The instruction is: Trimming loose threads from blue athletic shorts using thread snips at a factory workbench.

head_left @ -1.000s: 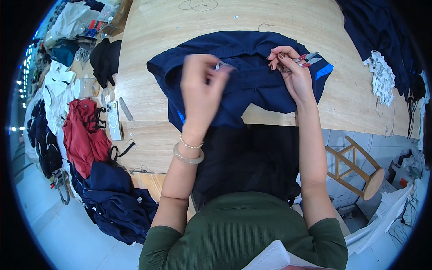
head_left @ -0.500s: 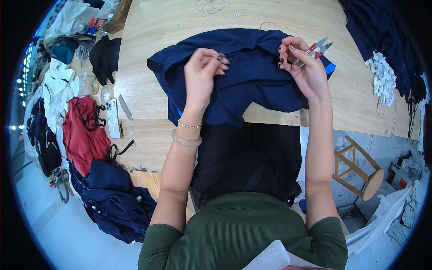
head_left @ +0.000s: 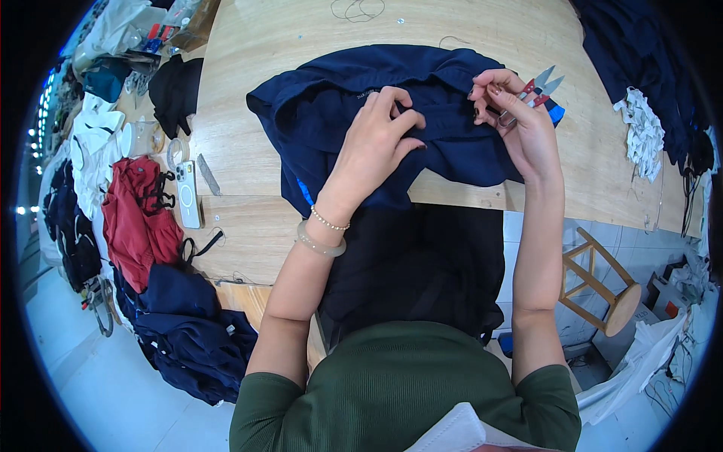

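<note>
Left hand (head_left: 380,139): roughly half open, palm down over the garment (head_left: 448,139), fingers bent and the thumb sticking out with a gap to the index. Can't make out anything in it, and can't tell whether the fingertips actually touch the fabric.
Right hand (head_left: 522,124): mostly closed, palm turned inward, fingers curled around the snips (head_left: 541,99). Thumb and index tips sit close together near the garment's right end.
Snips: angled, blades poking out past the base of the thumb, aimed away from the wearer and off to the right. Red handles, bare metal blades spread in a narrow V.
Garment: lying on the table (head_left: 245,158) right in front of the wearer, long axis running left to right, far edge arched. Near edge has a notch around the middle and hangs partly over the table edge.
Fabric: navy, matte, soft folds everywhere, plus a bright blue bit (head_left: 556,114) at the right end.
Tabletop: pale wood grain, smooth looking.
Wrist: beaded bracelet (head_left: 327,220) and a chunky smooth bangle (head_left: 320,241) on the left.
Off left: pale phone (head_left: 188,194), crumpled red cloth (head_left: 139,215) just beside it.
Off right: round-seated wooden stool (head_left: 623,309), tipped over.
</note>
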Demonstrator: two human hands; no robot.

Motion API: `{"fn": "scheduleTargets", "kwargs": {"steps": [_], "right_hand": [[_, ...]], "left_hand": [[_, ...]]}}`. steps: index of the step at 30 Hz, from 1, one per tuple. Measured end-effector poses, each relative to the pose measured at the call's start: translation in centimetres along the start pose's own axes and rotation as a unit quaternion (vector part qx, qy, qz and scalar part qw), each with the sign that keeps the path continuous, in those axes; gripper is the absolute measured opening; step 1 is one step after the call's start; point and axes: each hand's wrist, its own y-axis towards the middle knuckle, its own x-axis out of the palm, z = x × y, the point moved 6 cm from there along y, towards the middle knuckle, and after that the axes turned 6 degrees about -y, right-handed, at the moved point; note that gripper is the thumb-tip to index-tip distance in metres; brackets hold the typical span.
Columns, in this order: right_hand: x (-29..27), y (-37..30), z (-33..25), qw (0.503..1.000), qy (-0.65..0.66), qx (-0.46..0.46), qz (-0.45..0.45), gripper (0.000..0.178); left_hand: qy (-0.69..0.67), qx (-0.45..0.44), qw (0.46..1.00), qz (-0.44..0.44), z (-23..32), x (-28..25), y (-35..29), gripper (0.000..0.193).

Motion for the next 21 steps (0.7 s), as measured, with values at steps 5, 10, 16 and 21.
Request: {"fn": "scheduleTargets", "kwargs": {"steps": [5,10,16,21], "right_hand": [[0.5,-0.2,1.3,0.998,-0.051,0.037,-0.004,0.018],[0.2,-0.4,1.7,0.994,-0.093,0.052,0.014,0.019],[0.5,-0.1,1.7,0.994,-0.095,0.055,-0.003,0.019],[0.4,-0.1,2.0,0.994,-0.097,0.058,0.0,0.019]], "left_hand": [[-0.183,-0.119,0.976,0.021,-3.7,0.1,-0.3,0.003],[-0.092,-0.164,0.951,0.245,-4.7,-4.6,-0.8,0.001],[0.004,-0.015,1.0,-0.016,-0.2,-0.8,0.3,0.029],[-0.054,-0.03,0.998,-0.005,-1.9,-1.1,0.2,0.013]]}}
